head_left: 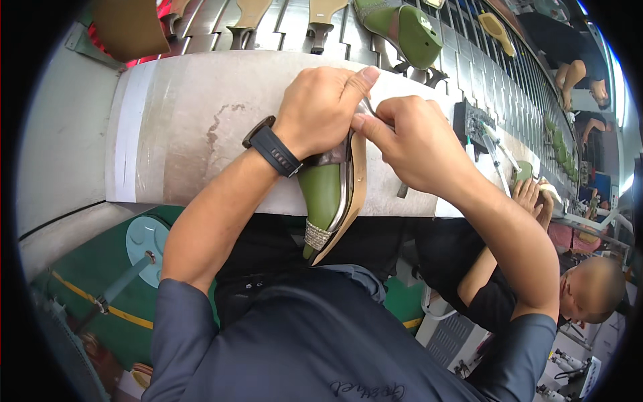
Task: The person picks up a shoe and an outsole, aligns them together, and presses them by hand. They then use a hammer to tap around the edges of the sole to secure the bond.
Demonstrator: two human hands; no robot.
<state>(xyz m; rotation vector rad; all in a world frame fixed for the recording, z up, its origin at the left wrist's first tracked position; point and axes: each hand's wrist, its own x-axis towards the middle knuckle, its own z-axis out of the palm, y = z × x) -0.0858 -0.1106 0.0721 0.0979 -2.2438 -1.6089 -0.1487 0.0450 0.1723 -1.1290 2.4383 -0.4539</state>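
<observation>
Dark blue short-sleeved shirt, black wristwatch (pixel 271 145) on left wrist

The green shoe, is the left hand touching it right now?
Touching. The head view shows the left hand clamped over the top end of the green shoe, with no gap between them.

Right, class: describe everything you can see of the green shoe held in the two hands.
The shoe is olive green and smooth, leather-like, with a tan sole edge turned to the right and a sparkly silver band near its lower end. It lies lengthwise over the near edge of the grey bench, its lower end hanging past it. The left hand grips its upper end; the right hand pinches there too, hiding that part.
</observation>
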